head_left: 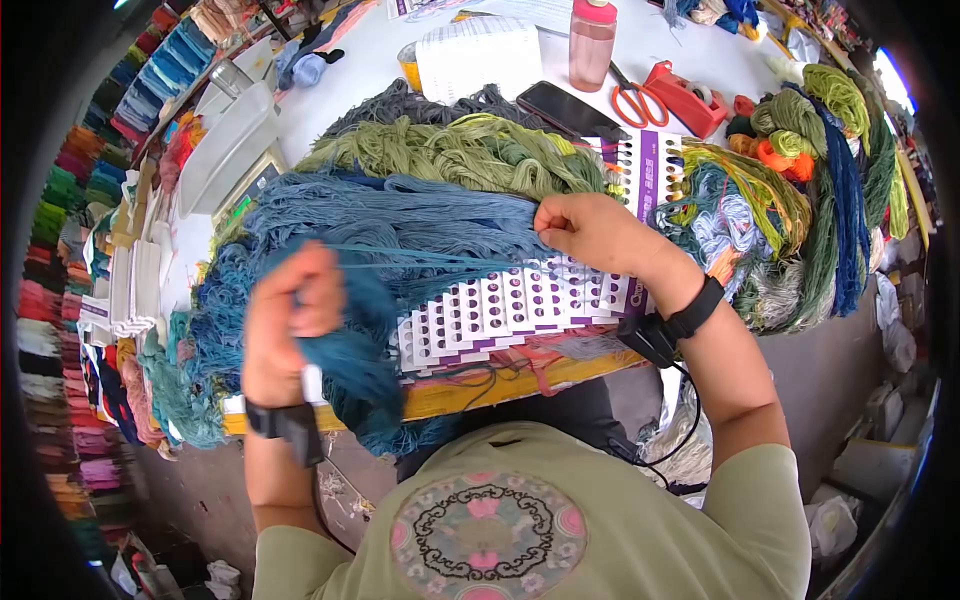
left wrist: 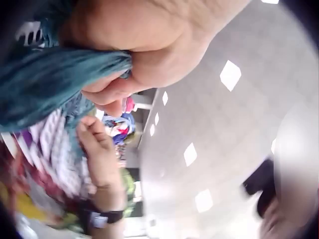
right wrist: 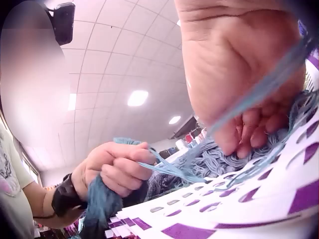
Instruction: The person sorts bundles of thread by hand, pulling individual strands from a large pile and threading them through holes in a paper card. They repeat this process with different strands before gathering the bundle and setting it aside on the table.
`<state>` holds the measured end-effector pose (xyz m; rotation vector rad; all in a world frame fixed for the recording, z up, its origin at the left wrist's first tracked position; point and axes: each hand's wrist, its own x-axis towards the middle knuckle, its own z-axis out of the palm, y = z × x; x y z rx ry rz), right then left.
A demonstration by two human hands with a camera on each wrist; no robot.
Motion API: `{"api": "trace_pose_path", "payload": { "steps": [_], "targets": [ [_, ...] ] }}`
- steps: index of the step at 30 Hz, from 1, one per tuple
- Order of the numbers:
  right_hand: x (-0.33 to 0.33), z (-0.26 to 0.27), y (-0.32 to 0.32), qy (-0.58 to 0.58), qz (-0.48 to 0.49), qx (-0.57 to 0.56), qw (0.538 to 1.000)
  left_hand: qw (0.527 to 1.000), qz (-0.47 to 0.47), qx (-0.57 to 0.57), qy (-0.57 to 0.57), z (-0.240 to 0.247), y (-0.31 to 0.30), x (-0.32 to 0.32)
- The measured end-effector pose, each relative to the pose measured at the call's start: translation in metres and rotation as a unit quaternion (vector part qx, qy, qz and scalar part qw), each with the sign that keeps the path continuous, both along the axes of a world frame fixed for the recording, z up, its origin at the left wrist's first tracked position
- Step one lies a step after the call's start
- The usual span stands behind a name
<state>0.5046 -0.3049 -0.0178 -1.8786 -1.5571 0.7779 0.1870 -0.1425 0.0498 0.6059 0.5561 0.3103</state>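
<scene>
Head view shows a person at a white table [head_left: 350, 32], with both hands above a wide heap of yarn. The left hand [head_left: 290, 325] has its fingers curled around a bundle of teal yarn [head_left: 365, 345], and the loose part hangs down near the table's edge. This hand is blurred in the head view, but the right wrist view shows the closed grip well. From it, thin strands [head_left: 430, 258] run across to the right hand [head_left: 600, 238]. There the fingers are bent and narrow, thumb near forefinger; they seem to pinch the strands, though the exact contact is partly hidden. I think the hands are kept apart so that these strands lie straight and separate from the bundle.

Below the strands, the colour cards [head_left: 510, 305] lie overlapping like a fan, maybe so that every row of samples can be seen beside the yarn. The blue-grey yarn [head_left: 400, 212] lies just behind the cards, and the green yarn [head_left: 450, 155] behind it; this looks like sorting by shade. The scissors [head_left: 640, 105], the phone [head_left: 570, 108] and the bottle [head_left: 592, 48] stand farther back, probably to leave the front for the yarn.
</scene>
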Motion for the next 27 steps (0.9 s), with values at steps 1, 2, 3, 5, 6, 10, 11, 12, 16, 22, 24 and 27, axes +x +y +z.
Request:
{"api": "trace_pose_path", "payload": {
  "steps": [1,2,3,5,6,10,11,12,16,22,24,27],
  "targets": [
    [0.0,0.0,0.001,0.002,0.0,0.002,1.0,0.998,0.034,-0.003,-0.052,0.009,0.013,-0.021],
    [-0.002,0.0,0.0,-0.009,-0.002,0.005,1.0,0.994,0.068,0.002,-0.085,0.013,0.029,-0.043],
    [-0.002,0.0,0.0,-0.022,-0.005,0.008,1.0,0.988,0.101,0.006,-0.12,0.015,0.045,-0.065],
    [-0.003,-0.001,0.0,-0.027,-0.007,0.011,1.0,0.972,0.198,0.03,-0.122,0.005,0.083,-0.107],
    [-0.003,-0.002,-0.001,-0.033,-0.009,0.012,0.999,0.924,0.329,0.182,0.074,0.009,0.083,-0.104],
    [-0.005,-0.003,-0.008,-0.027,-0.021,0.045,0.998,0.725,0.236,0.482,0.432,0.025,0.021,-0.069],
    [-0.008,-0.001,-0.011,0.015,-0.052,0.07,0.996,0.765,0.187,0.507,0.351,0.031,-0.003,-0.052],
    [-0.013,0.003,-0.009,0.057,-0.074,0.099,0.991,0.801,0.156,0.493,0.303,0.031,-0.016,-0.045],
    [-0.07,0.033,-0.005,0.226,-0.068,0.202,0.951,0.902,0.07,0.421,0.066,0.029,-0.065,0.018],
    [-0.116,0.055,-0.012,0.464,0.0,0.179,0.868,0.953,-0.039,0.286,-0.091,0.015,-0.09,0.062],
    [-0.113,0.057,-0.017,0.48,0.012,0.157,0.863,0.946,-0.037,0.319,-0.041,0.012,-0.09,0.062],
    [-0.108,0.054,-0.022,0.551,-0.037,0.115,0.825,0.961,-0.022,0.268,-0.063,0.012,-0.09,0.061]
  ]
}}
